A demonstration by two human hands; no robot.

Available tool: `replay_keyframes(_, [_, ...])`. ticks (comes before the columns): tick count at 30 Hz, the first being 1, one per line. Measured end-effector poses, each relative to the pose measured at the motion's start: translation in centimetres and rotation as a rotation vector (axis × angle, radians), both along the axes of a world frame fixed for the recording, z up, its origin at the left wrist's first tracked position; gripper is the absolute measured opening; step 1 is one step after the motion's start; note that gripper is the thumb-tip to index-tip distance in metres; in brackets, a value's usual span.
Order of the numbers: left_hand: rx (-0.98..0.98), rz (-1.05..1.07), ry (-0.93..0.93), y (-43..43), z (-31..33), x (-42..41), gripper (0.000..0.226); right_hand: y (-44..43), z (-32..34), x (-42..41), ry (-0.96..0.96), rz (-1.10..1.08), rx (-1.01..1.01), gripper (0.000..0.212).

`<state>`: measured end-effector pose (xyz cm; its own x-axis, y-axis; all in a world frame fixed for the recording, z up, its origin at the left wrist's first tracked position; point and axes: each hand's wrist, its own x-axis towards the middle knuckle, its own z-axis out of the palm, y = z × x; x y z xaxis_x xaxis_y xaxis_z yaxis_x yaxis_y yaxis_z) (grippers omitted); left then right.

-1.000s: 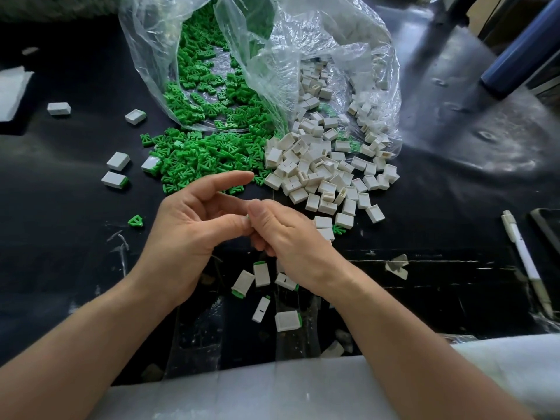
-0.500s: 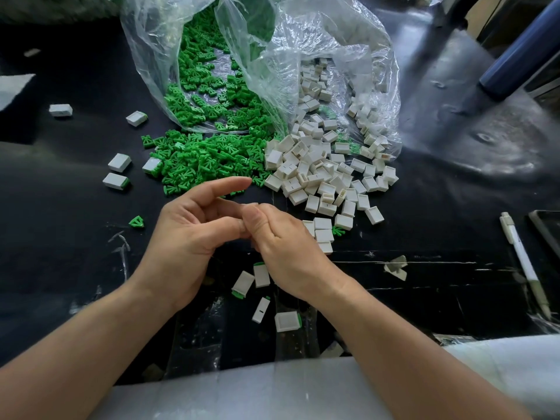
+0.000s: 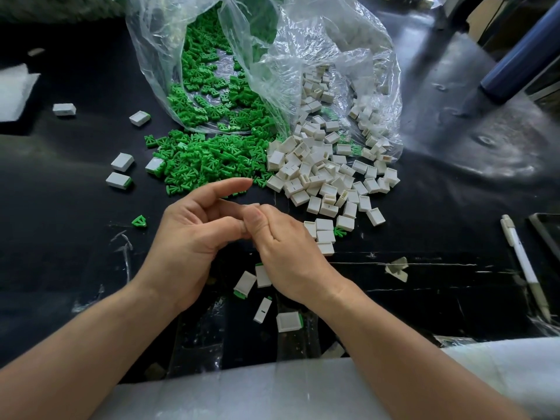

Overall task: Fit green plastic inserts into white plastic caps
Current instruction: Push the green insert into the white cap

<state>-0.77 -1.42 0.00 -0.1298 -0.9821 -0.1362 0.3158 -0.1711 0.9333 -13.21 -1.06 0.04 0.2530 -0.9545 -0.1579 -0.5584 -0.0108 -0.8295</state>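
A black table (image 3: 60,237) bears green inserts (image 3: 206,159), white caps (image 3: 318,177), a pen (image 3: 521,256).

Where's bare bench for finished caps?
Free: black table left of the left hand, nearer than the lone green insert; also right, between the white cap pile and the pen. Crowded: green insert pile, that cap pile, finished caps beside the right hand.

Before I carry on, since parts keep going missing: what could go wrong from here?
The finished caps lie loose close under the right hand; a wrist sweep could knock them toward the near edge of the table. The green inserts and white caps touch at the mouth of the bag, so the piles may mix, as one stray insert already has.
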Motion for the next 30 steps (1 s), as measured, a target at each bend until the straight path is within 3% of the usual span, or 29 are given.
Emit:
replay_keyframes(7, [0.006, -0.010, 0.026, 0.09, 0.13, -0.09, 0.055, 0.02, 0.04, 0.05, 0.001, -0.011, -0.009, 0.041])
replay_keyframes(26, [0.013, -0.017, 0.057, 0.01, -0.09, -0.03, 0.050, -0.12, 0.06, 0.03, -0.012, -0.006, -0.026, 0.042])
replay_keyframes(30, [0.023, -0.010, 0.065, -0.15, -0.12, 0.07, 0.045, -0.32, 0.03, -0.19, -0.110, -0.039, -0.014, 0.035])
